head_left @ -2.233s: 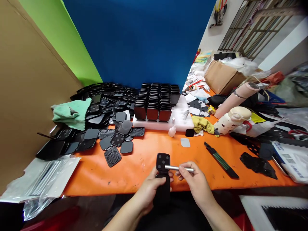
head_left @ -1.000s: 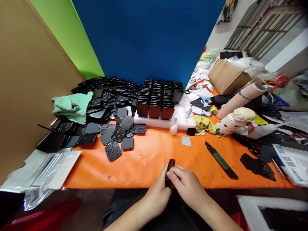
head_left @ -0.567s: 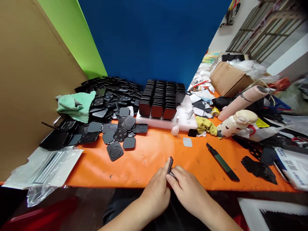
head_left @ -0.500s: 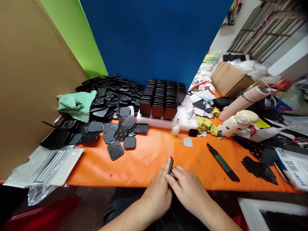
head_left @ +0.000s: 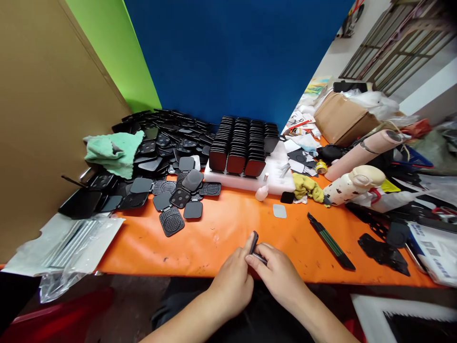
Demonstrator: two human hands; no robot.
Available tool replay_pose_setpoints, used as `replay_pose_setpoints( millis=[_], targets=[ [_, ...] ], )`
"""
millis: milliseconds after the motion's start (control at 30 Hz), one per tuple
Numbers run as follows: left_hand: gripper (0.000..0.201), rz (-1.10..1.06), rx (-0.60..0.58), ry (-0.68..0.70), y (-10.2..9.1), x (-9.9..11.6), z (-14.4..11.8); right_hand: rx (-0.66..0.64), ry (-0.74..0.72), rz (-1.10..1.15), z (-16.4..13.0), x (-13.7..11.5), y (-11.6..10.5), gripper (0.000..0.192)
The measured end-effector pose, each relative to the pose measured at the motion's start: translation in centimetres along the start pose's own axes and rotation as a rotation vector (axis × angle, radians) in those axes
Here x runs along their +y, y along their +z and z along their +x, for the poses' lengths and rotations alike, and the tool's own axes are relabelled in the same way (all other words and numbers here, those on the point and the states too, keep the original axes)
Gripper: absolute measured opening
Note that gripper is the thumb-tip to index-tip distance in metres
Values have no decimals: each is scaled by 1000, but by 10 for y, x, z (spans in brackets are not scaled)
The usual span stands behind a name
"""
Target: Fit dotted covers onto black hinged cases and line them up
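A blue panel [head_left: 232, 57] stands behind everything I see, and in front of it spreads the orange-covered table [head_left: 150, 252]. Toward the back on my left sprawls a heap of black plates [head_left: 164, 138]; near the middle a white foam block [head_left: 232, 182] carries close rows of upright square plates [head_left: 237, 147]. Farther right a cream bottle [head_left: 352, 186] with dark markings leans over, and nearer me a black-and-green utility knife [head_left: 330, 240] lies flat, well apart from my hands.

My left hand [head_left: 233, 276] and right hand [head_left: 276, 269] meet at the table's near edge, fingers bent and both grasping. In the left I grip a slim black plate [head_left: 254, 242], nearly edge-on to me, its top end showing just past my straightened index finger. Between right thumb and fingers I pinch a dark ridged piece [head_left: 260, 258], close against the plate; whether the two are joined I cannot tell
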State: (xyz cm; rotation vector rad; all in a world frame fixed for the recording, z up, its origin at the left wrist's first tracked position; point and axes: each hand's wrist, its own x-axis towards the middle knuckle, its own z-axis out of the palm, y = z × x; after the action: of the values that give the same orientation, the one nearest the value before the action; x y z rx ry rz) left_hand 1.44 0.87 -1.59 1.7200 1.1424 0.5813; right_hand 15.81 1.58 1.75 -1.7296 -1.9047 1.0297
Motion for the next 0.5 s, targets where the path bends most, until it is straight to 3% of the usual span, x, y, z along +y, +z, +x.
replay_pose_setpoints(
  millis=[133, 233, 400, 500],
  targets=[
    [65, -122, 4, -7, -1, 3, 0, 23, -40, 35, 1, -5, 1, 28],
    [55, -362, -16, -37, -2, 9, 1, 28, -49, 128, 2, -5, 4, 27],
    [70, -848, -183, -346, 1, 11, 2, -138, 161, 566, 5, 3, 0, 36],
    [80, -701, -129, -265, 1, 6, 0, -24, 82, 407, 7, 1, -11, 38]
  ],
)
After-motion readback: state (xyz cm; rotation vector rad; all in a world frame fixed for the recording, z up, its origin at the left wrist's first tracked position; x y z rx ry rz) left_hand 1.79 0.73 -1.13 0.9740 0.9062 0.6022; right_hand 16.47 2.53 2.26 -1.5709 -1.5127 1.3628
